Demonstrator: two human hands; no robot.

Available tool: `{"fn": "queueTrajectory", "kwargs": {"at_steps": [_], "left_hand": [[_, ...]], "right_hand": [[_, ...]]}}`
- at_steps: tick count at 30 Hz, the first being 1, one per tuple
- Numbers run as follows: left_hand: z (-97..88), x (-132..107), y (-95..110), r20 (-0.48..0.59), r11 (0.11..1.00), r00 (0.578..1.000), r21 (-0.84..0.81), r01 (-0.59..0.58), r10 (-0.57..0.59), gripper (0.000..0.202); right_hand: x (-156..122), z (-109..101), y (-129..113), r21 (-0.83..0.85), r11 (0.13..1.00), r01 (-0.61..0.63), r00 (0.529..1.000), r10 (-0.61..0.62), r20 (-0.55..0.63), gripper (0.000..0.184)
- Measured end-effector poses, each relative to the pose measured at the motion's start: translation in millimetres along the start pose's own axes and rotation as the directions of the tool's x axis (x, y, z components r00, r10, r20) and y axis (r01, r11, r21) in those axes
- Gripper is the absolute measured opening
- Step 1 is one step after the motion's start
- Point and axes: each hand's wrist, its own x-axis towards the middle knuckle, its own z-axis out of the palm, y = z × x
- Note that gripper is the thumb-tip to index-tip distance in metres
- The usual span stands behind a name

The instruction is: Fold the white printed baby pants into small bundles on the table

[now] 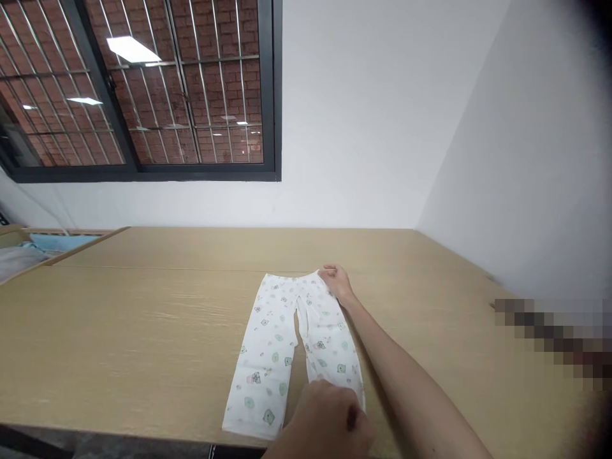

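Observation:
A small pair of white trousers (272,344) with a print of green and pink cartoon figures lies spread on the wooden table. Its waistband points away from me and the legs come toward me, slightly apart. At the right corner of the waistband, my right hand (336,280) pinches the cloth between thumb and fingers. My left hand (329,417) is closed over the lower end of the right-hand leg, hiding most of that hem. The other leg lies flat, its hem close to the table's front edge.
The wooden tabletop (143,331) has a seam across it and meets a white wall at the back. At the far left stands a wooden-edged bin (90,243) holding blue and white cloth. A barred window (191,83) is above. Something pixelated (549,331) is at the right.

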Motion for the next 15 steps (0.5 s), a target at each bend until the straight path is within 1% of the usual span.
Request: {"fn": "queueTrajectory", "kwargs": {"at_steps": [2, 4, 6, 7, 9, 12, 15], "left_hand": [[-13.1, -16, -9, -0.068, 0.992, 0.993, -0.078, 0.095, -0.100, 0.022], [-23.7, -34, -23, -0.121, 0.975, 0.975, -0.144, 0.171, -0.188, 0.025], [-31.1, -52, -41, -0.154, 0.962, 0.959, -0.176, 0.210, -0.238, 0.030], [-34.0, -61, -52, -0.166, 0.961, 0.956, -0.179, 0.212, -0.242, 0.032], [-39.0, -77, -77, -0.193, 0.971, 0.956, -0.131, 0.198, -0.221, 0.036], [-45.3, -99, -113, -0.246, 0.978, 0.951, 0.038, 0.203, -0.188, 0.036], [-45.8, -114, -139, -0.313, 0.947, 0.932, 0.196, 0.253, -0.184, 0.036]], "right_hand": [[3, 9, -12, 0.055, 0.998, -0.036, 0.999, 0.038, -0.029, 0.032], [7, 22, -25, 0.083, 0.995, -0.058, 0.997, 0.062, -0.052, 0.031], [9, 40, -38, 0.085, 0.994, -0.069, 0.994, 0.075, -0.073, 0.028], [9, 50, -45, 0.080, 0.994, -0.069, 0.994, 0.076, -0.083, 0.027], [5, 71, -56, 0.062, 0.996, -0.058, 0.993, 0.064, -0.097, 0.024], [-6, 101, -69, 0.014, 1.000, -0.024, 0.995, 0.025, -0.094, 0.020], [-18, 125, -77, -0.055, 0.998, 0.011, 0.998, -0.015, -0.066, 0.019]]}}
